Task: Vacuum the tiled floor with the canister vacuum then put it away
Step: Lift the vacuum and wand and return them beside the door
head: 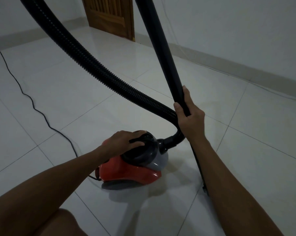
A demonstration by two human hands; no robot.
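A red and grey canister vacuum [135,172] sits on the white tiled floor [75,92] in the lower middle of the view. My left hand [125,141] rests on its black top, fingers laid over the handle area. A black ribbed hose [86,53] arcs from the upper left down to the vacuum's front port. My right hand [188,116] grips a smooth black wand tube [160,48] that stands nearly upright, its lower end reaching the floor beside my right forearm.
A black power cord [26,96] snakes across the tiles on the left toward the vacuum's rear. A wooden door [111,16] stands at the back, with white walls and a grey skirting on both sides. My knee [65,222] shows at the bottom.
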